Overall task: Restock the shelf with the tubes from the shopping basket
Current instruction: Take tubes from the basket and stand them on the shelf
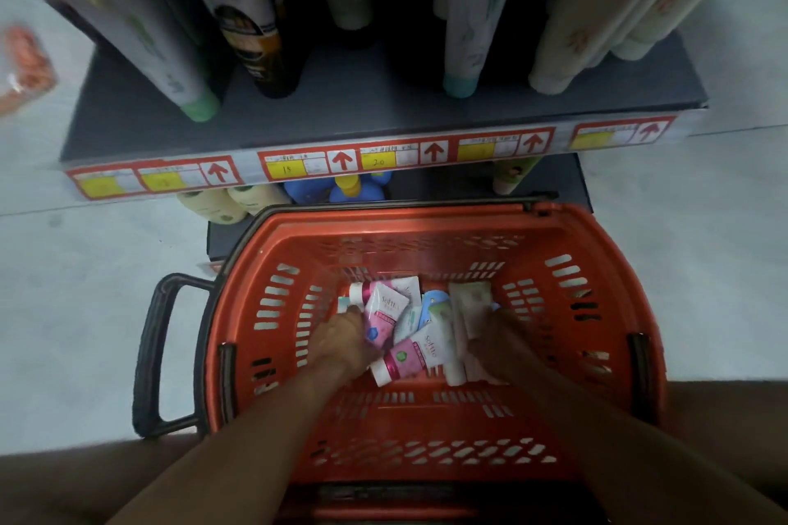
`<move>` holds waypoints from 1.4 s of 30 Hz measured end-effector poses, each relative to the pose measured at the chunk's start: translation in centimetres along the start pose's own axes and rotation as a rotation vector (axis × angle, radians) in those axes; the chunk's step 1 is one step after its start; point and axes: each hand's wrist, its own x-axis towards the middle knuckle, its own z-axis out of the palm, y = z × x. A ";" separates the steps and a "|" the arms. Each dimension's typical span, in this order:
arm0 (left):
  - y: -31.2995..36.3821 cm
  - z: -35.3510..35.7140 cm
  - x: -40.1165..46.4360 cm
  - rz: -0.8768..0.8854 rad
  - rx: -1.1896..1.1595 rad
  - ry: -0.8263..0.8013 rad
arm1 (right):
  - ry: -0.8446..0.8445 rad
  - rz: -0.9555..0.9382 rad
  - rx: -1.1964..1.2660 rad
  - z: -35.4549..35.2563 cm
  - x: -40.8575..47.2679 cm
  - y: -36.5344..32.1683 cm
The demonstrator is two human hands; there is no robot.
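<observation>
- Tubes (409, 328) heaped loosely at the bottom of the shopping basket (435, 431): soft, flattened plastic, glossy, pink-and-white and pale green, round caps at one end.
- Left hand (343, 343) curled around the pink tube (386, 318); seemingly gripping it.
- Right hand (496, 343) closed over the pale tubes (467, 311) at the heap's right edge; hold on them impossible to confirm.
- Likely slips: slick, squashy bodies sliding out of a loose grip, or neighbours dragged up and dropped.
- Basket of rigid orange plastic, slotted walls; caps could snag in the slots.
- Shelf (341, 107) above, flat and dark, tall tubes standing on caps; easily toppled by a careless placement.
</observation>
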 end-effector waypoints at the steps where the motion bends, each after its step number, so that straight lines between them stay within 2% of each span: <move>1: 0.3 -0.5 -0.5 0.000 -0.029 0.012 | 0.007 -0.012 0.025 -0.3 -0.4 -0.2; 4: 0.9 -2.1 -2.3 0.005 -0.126 0.061 | 0.113 -0.055 0.098 -1.5 -2.1 -0.8; 8: 1.8 -4.2 -5.0 0.042 -0.242 0.159 | 0.209 -0.125 0.078 -3.2 -4.7 -2.0; 18: 4.0 -10.4 -12.1 0.247 -0.406 0.392 | 0.444 -0.381 0.156 -7.9 -11.9 -5.0; 28: 6.3 -18.5 -19.1 0.422 -0.520 0.738 | 0.705 -0.583 0.241 -14.9 -20.4 -11.1; 42: 9.4 -33.2 -23.9 0.600 -0.606 1.045 | 0.891 -0.865 0.338 -26.0 -27.5 -22.0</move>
